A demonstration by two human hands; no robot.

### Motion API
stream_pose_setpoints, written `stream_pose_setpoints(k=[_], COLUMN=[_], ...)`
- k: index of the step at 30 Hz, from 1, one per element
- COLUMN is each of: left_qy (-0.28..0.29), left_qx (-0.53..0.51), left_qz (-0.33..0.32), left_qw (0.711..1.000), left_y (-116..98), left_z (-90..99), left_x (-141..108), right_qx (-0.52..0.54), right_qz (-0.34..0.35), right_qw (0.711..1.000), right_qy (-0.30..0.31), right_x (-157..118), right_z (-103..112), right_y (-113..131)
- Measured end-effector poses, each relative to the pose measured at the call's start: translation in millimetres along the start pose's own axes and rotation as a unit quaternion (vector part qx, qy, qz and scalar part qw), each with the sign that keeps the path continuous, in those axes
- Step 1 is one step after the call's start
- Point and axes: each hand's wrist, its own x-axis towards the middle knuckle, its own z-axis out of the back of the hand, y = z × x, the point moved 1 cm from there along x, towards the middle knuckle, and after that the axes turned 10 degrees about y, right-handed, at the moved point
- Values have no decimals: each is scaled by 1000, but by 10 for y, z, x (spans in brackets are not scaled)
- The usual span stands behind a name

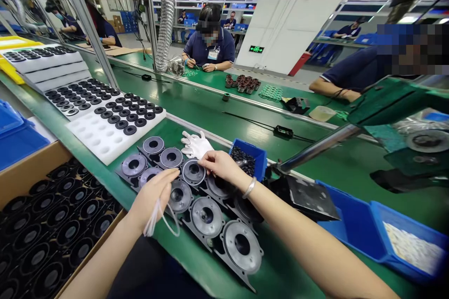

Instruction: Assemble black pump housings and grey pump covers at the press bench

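Note:
Several round dark-grey metal housings point(206, 216) with flat brackets lie in two rows on the green bench. My left hand point(154, 196) is closed around a bundle of thin white sealing rings point(152, 218), which hang below its palm, one loop sticking out to the right. Its fingertips reach over the housings in the middle. My right hand point(220, 166), with a bracelet at the wrist, pinches at the edge of one back-row housing point(194, 172), where a pale ring runs along the rim. The fingers partly cover that spot.
Behind the housings lie a white glove point(196, 144) and a blue bin of small black parts point(259, 161). White foam trays point(105, 149) with black discs stand left, above a carton of black parts point(94, 238). Blue bins point(380, 238) and a green machine arm point(389, 103) are right. Co-workers sit opposite.

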Motion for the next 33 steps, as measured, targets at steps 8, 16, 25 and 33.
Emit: stream_pose_setpoints(k=[8,16,25,33], left_qy=[125,132,150,168], left_qx=[154,192,205,274], left_qz=[-60,-74,-72,-59], left_qw=[978,970,965,945], left_y=[-115,-79,-116,-207], left_z=[-222,-241,-245,-286], left_x=[166,174,205,205], right_qx=[-18,-78,-150,-201], right_qz=[2,26,32,-3], right_qw=[1000,996,988,979], right_qy=[-11,-23,-1,33], right_x=[171,275,365,350], right_z=[34,39,87,167], right_y=[-37,-23,90,50])
